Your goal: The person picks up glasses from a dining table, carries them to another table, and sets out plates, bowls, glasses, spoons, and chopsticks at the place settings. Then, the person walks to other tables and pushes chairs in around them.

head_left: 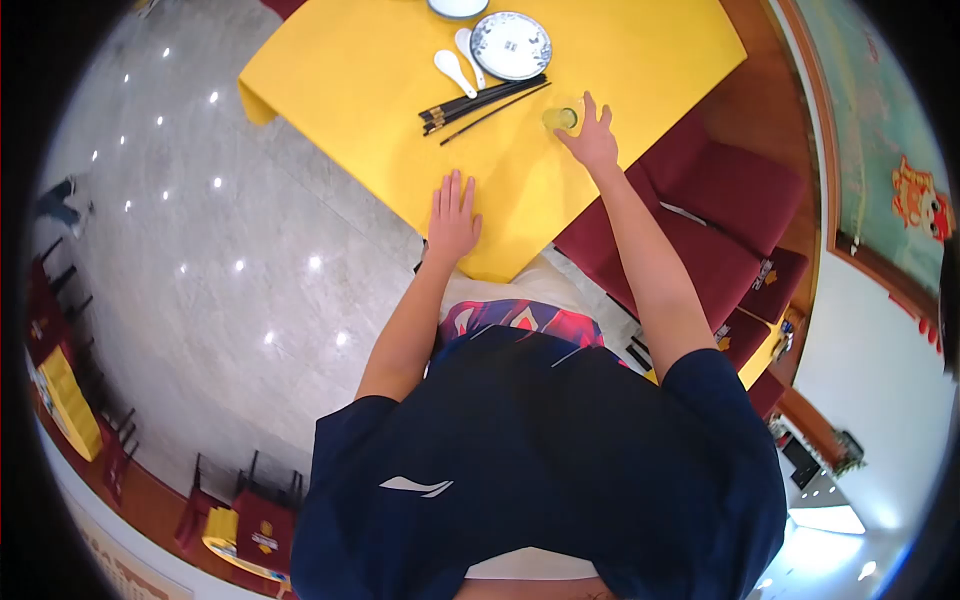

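My left hand (454,216) lies flat near the edge of the yellow tablecloth (350,75), palm down, holding nothing. Farther forward, my right hand (594,138) has its thumb and fingers spread beside a small clear glass (560,119). The thumb comes close to the glass; whether it touches I cannot tell. Left of the glass is a bundle of black chopsticks (475,105) with gold bands, and one chopstick (495,113) lies apart from it. Beyond them are two white spoons (455,73) and a round plate (511,46) with a blue pattern.
A white bowl (458,6) is partly cut off at the top edge. Dark red chairs (690,235) stand along the table's right side. Grey tiled floor (230,200) stretches to the left. More chairs and yellow-covered tables (70,400) stand by the walls.
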Motion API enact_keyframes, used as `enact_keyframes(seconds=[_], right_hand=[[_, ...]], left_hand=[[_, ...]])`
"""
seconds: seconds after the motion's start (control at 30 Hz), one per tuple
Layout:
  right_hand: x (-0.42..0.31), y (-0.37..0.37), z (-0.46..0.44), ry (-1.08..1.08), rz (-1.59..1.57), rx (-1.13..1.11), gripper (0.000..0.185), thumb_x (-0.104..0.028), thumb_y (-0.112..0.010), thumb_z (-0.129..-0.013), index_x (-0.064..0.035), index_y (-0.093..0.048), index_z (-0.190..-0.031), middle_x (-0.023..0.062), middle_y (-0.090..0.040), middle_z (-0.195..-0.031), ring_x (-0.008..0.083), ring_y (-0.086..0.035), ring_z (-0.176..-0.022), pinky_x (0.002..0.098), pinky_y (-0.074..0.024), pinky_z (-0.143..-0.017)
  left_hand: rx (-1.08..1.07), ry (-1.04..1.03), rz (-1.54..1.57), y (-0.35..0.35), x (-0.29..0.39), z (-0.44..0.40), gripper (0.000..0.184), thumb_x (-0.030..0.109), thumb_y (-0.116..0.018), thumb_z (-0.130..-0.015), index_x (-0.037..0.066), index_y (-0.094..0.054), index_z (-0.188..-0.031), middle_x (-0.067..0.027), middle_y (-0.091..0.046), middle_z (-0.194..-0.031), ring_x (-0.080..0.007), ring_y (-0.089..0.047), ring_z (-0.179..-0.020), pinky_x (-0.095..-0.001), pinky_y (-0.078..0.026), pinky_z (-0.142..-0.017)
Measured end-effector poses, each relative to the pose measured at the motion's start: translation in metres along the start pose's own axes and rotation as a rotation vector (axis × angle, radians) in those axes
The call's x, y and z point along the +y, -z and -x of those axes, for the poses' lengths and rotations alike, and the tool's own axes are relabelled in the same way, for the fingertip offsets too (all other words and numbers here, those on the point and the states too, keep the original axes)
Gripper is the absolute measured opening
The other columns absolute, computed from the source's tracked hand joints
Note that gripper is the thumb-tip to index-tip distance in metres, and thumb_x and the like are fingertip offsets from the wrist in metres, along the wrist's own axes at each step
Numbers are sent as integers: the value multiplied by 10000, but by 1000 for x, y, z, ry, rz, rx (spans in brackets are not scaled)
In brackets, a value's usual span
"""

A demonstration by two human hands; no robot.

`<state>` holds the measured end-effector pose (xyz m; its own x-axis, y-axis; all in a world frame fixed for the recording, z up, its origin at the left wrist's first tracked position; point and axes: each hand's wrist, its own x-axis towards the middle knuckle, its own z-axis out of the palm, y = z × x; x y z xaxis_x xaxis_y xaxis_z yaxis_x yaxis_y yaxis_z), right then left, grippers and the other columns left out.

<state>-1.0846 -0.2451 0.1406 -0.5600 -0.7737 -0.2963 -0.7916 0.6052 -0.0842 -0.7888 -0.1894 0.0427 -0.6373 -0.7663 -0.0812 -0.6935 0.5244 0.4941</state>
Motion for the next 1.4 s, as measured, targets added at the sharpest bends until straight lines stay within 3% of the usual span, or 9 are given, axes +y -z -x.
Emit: enact_keyframes(seconds=[0.3, 0.63, 0.83, 0.9, 0.97, 1.13, 1.2, 1.23, 1.4], right_hand=[[17, -24, -41, 198, -246, 49, 663, -327, -744, -716, -132, -475, -1289, 243, -293, -1332, 444, -594, -949, 467, -522, -830], [62, -21, -99, 428, -390, 179, 605, -243, -731, -729, -98, -493, -1266, 251, -281, -1354, 433, -569, -984, 462, -518, -809], [54, 31, -97, 338, -98, -43, 760, -435, -731, -734, -129, -429, -1360, 244, -297, -1395, 375, -575, -1008, 449, -526, -770], [52, 31, -113, 404, -98, 243, 728, -535, -700, -733, -116, -506, -1295, 233, -378, -1367, 373, -587, -980, 456, -518, -766], [41, 38, -139, 380, -72, 227, 691, -549, -688, -734, -103, -547, -1242, 227, -441, -1322, 382, -588, -970, 460, -514, -771], [-3, 28, -211, 429, -98, 182, 568, -541, -662, -758, -69, -645, -1074, 177, -618, -1144, 360, -606, -982, 466, -508, -786], [-21, 10, -241, 404, -208, -210, 549, -508, -616, -812, -65, -628, -1135, 150, -665, -1071, 291, -636, -983, 442, -503, -824], [-29, -2, -256, 413, -219, -210, 549, -508, -616, -812, -65, -628, -1135, 150, -665, -1071, 291, -636, -983, 442, -503, -824], [-34, -54, -284, 511, -317, -227, 432, -382, -650, -817, -43, -644, -1086, 148, -690, -977, 271, -672, -871, 376, -535, -780]], left_hand=[[-177, 103, -39, 1, 9, -7, 749, 398, -506, -908, 122, -153, -1509, -202, -84, -1558, -378, -95, -1437, -503, -139, -1147], [-259, 380, -119, -16, 53, -32, 745, 471, -433, -943, 126, -107, -1517, -211, 16, -1564, -427, -10, -1433, -580, -100, -1123], [-229, 656, 128, -40, 72, -37, 787, 503, -453, -928, 137, -81, -1518, -201, 72, -1563, -451, 29, -1424, -660, -164, -1072], [-235, 674, 210, -49, 81, -31, 803, 515, -466, -919, 143, -81, -1517, -200, 92, -1561, -468, 37, -1418, -702, -198, -1030], [-238, 668, 223, -51, 94, -22, 808, 509, -479, -914, 152, -78, -1518, -204, 101, -1559, -475, 37, -1415, -727, -208, -1005], [-240, 644, 281, -56, 117, 4, 786, 435, -523, -917, 127, -114, -1513, -231, 64, -1554, -494, 17, -1407, -565, -173, -1122], [-251, 681, 300, -55, 126, 11, 768, 421, -526, -919, 117, -139, -1509, -236, 49, -1553, -492, 4, -1407, -523, -165, -1137], [-262, 703, 323, -53, 128, 12, 750, 407, -529, -921, 106, -165, -1504, -240, 34, -1553, -489, -8, -1408, -480, -156, -1151], [-251, 769, 450, -50, 138, 24, 726, 388, -539, -924, 87, -205, -1494, -244, 20, -1552, -465, -30, -1417, -472, -151, -1153]])
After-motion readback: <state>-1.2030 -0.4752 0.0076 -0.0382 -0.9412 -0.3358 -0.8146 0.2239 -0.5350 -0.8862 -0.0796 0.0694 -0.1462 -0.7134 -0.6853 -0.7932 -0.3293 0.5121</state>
